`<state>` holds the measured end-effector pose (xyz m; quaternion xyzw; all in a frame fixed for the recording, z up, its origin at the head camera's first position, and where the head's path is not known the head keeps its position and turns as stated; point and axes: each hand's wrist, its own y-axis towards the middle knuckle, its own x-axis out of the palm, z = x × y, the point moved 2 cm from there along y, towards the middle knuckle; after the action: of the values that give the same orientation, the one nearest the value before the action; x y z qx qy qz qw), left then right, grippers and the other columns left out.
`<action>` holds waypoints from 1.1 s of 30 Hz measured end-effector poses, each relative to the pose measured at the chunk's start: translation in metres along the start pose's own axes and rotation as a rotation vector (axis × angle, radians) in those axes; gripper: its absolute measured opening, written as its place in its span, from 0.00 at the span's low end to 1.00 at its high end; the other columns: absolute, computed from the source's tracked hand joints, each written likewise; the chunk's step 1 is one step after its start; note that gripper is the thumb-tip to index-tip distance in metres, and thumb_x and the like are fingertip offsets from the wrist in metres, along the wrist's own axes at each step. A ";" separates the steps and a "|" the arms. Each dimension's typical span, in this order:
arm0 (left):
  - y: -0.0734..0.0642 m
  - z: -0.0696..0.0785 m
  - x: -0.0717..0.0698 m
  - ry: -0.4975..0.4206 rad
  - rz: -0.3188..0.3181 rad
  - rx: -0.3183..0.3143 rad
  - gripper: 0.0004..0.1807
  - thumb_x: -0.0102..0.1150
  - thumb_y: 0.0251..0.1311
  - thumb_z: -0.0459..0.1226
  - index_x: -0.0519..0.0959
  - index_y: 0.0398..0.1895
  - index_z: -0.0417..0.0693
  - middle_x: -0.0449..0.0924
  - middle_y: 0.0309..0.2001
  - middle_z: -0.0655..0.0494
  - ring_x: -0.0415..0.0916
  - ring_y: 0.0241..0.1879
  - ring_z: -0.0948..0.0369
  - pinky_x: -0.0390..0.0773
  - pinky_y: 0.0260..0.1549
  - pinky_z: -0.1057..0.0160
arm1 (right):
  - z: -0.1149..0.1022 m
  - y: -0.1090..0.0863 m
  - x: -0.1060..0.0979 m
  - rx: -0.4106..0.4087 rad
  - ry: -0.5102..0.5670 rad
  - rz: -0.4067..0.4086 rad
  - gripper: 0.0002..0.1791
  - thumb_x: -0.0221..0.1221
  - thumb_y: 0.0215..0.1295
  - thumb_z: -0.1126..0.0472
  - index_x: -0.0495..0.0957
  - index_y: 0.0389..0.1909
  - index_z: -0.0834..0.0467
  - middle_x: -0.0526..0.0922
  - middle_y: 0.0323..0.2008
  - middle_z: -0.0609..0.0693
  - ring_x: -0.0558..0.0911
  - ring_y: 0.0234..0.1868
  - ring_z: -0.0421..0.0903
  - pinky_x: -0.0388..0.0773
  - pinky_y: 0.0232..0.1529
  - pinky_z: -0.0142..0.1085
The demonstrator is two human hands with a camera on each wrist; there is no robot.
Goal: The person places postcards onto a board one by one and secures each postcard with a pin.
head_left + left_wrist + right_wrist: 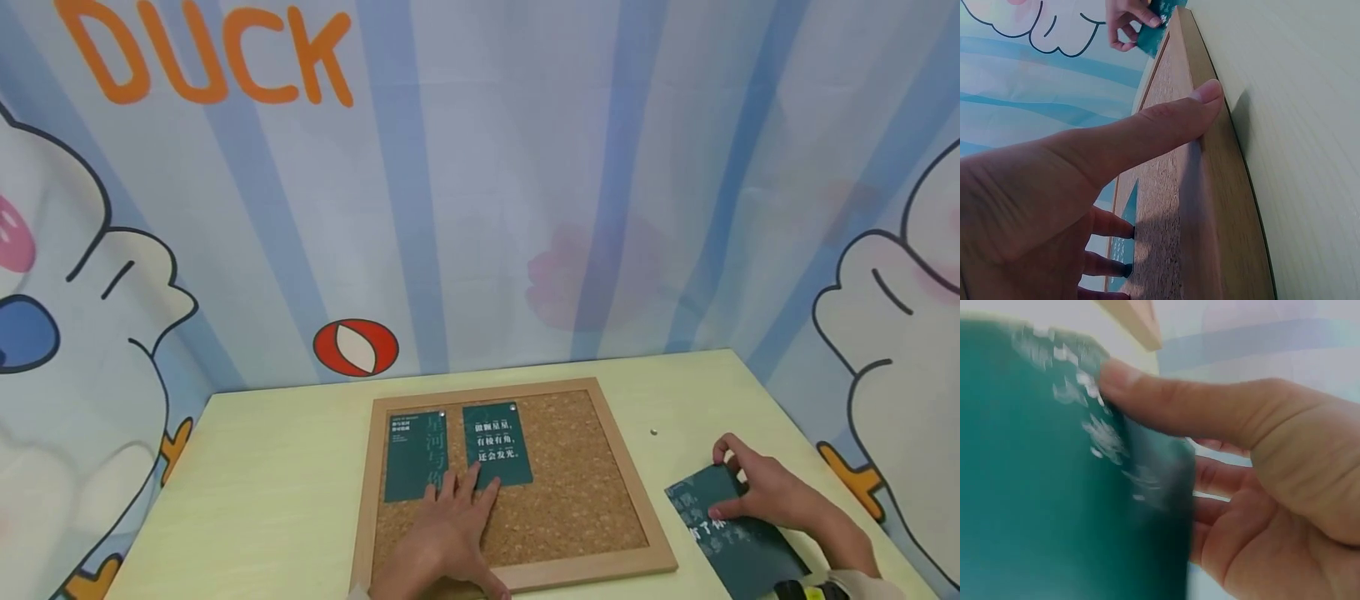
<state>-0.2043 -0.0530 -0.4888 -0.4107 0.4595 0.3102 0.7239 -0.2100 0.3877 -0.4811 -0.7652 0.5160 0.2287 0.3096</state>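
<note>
A cork board (573, 483) in a wooden frame lies on the table with two dark green printed cards on it, a left card (405, 467) and a second card (495, 425). Each bears a small pin at its top right corner. My left hand (450, 537) rests on the board with fingers spread over the cards' lower parts; its thumb (1166, 125) lies on the near frame edge. Off the board's right side, my right hand (776, 496) pinches another green card (738, 550) with white lettering between thumb and fingers. The card bends slightly in the right wrist view.
A small shiny object (653, 432), too small to make out, lies on the pale table (285, 483) right of the board. Behind stands a blue-striped curtain (487, 167) with cartoon prints. A dark band (810, 592) circles the right wrist.
</note>
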 end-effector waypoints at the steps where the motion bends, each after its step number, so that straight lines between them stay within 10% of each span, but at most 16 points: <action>1: 0.000 0.000 0.000 0.000 0.001 0.001 0.75 0.80 0.27 0.73 0.59 0.83 0.57 0.51 0.82 0.44 0.51 0.77 0.39 0.59 0.66 0.30 | -0.002 0.001 -0.001 -0.002 0.002 0.013 0.38 0.79 0.55 0.55 0.61 0.52 0.61 0.76 0.37 0.56 0.79 0.32 0.53 0.75 0.32 0.46; 17: -0.002 0.000 -0.004 -0.007 -0.003 -0.005 0.75 0.80 0.27 0.72 0.58 0.83 0.56 0.50 0.82 0.44 0.51 0.77 0.38 0.59 0.67 0.30 | -0.083 0.038 -0.012 -0.173 0.128 0.271 0.34 0.75 0.61 0.53 0.67 0.60 0.57 0.72 0.56 0.63 0.82 0.45 0.57 0.80 0.38 0.45; 33: 0.001 0.002 -0.002 0.003 -0.005 -0.021 0.75 0.80 0.26 0.73 0.59 0.83 0.58 0.51 0.81 0.45 0.52 0.76 0.39 0.59 0.67 0.31 | -0.125 0.102 0.025 -0.212 0.234 0.287 0.31 0.74 0.64 0.56 0.67 0.60 0.57 0.67 0.68 0.66 0.77 0.59 0.67 0.80 0.50 0.55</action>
<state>-0.2047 -0.0513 -0.4868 -0.4199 0.4562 0.3125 0.7197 -0.2919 0.2548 -0.4342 -0.7337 0.6250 0.2330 0.1294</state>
